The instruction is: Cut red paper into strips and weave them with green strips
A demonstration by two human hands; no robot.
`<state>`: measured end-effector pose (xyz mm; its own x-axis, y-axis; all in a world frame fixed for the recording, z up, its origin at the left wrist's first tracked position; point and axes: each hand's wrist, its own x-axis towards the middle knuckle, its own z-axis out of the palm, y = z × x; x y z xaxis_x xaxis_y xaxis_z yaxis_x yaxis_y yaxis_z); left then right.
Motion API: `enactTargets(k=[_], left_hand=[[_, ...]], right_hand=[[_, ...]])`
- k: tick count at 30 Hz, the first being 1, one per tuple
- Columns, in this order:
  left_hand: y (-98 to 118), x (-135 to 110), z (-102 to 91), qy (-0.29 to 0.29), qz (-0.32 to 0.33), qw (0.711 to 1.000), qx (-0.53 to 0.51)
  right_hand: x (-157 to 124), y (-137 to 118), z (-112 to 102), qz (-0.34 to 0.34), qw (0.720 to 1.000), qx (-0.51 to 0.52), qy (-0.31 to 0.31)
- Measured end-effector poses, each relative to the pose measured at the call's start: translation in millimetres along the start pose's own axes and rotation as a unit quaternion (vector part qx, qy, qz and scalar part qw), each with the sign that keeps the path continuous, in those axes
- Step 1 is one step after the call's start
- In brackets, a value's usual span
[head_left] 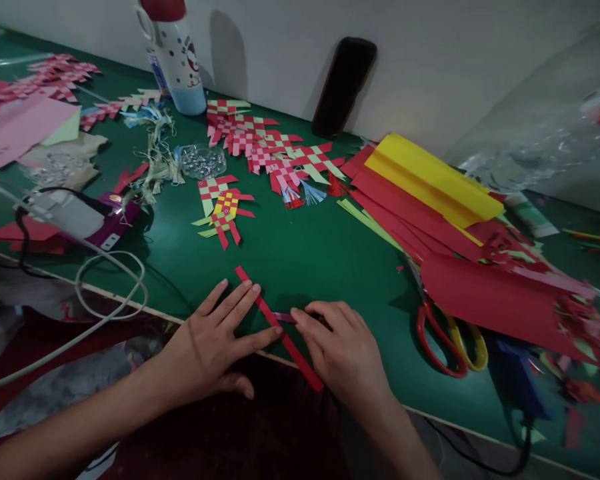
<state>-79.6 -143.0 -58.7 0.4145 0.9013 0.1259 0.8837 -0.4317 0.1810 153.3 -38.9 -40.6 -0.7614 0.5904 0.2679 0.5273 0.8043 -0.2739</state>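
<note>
A narrow red paper strip point(297, 355) lies slantwise over the near edge of the green table, one end sticking out past it. My left hand point(213, 343) rests flat with fingers spread, its fingertips pressing on the strip. My right hand point(343, 343) is closed in a pinch on a slim purple tool point(284, 317), whose tip touches or lies close to the strip's right side. Most of that tool is hidden by my fingers, so its exact kind does not show. Beyond my hands lie small woven paper fish point(225, 205) in red, green and yellow.
Red-and-yellow-handled scissors point(443, 337) lie right, beside red paper sheets point(480, 293) and a yellow sheet point(430, 180). A blue corded tool point(523, 377) sits near the edge. Behind are more woven fish point(260, 143), a bottle point(183, 67) and a leaning phone point(344, 87). A white cable point(115, 313) loops left.
</note>
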Motion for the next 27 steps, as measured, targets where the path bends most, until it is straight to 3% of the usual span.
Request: enactTargets(k=[27], left_hand=[[-1.3, -1.2, 2.1, 0.002, 0.0, 1.0, -0.013]], right_hand=[[14.3, 2.7, 3.8, 0.007, 1.0, -0.012, -0.011]])
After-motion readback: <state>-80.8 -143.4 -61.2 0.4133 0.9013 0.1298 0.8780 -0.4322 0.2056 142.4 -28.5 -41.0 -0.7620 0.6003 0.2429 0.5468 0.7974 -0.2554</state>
